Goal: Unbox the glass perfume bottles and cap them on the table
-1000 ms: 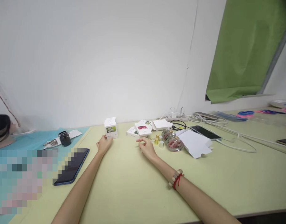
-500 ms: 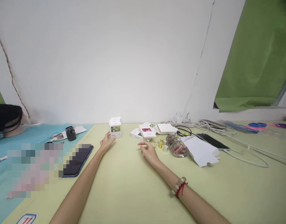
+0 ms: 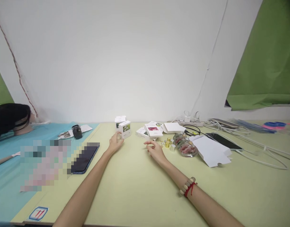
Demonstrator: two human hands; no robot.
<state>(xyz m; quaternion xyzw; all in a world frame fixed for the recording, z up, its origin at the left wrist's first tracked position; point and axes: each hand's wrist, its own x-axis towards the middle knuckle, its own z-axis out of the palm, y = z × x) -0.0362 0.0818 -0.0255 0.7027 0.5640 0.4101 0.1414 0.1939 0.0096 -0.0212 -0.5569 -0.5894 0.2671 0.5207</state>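
My left hand (image 3: 116,142) has its fingers around the lower left edge of a small white box (image 3: 126,128) printed with a green flower picture. The box stands upright, turned at an angle. Directly behind it are more white boxes (image 3: 120,118) in a row. My right hand (image 3: 155,151) hovers low over the table with its fingers loosely apart and nothing in them. Beyond it lie several flat white boxes, the top one (image 3: 153,130) showing a pink picture. Small gold and silver caps (image 3: 168,143) sit to the right of these fingers.
Right of the caps are round clear packs (image 3: 187,148) with pink and green contents, an opened white carton (image 3: 211,151), a dark phone (image 3: 222,141) and white cables (image 3: 270,157). At left lie another phone (image 3: 86,160), a dark jar (image 3: 76,131) and blue cloth (image 3: 7,176).
The front box of the row has swung out at an angle, with my left hand at it. My right hand stays about where it was. The view has shifted slightly left.
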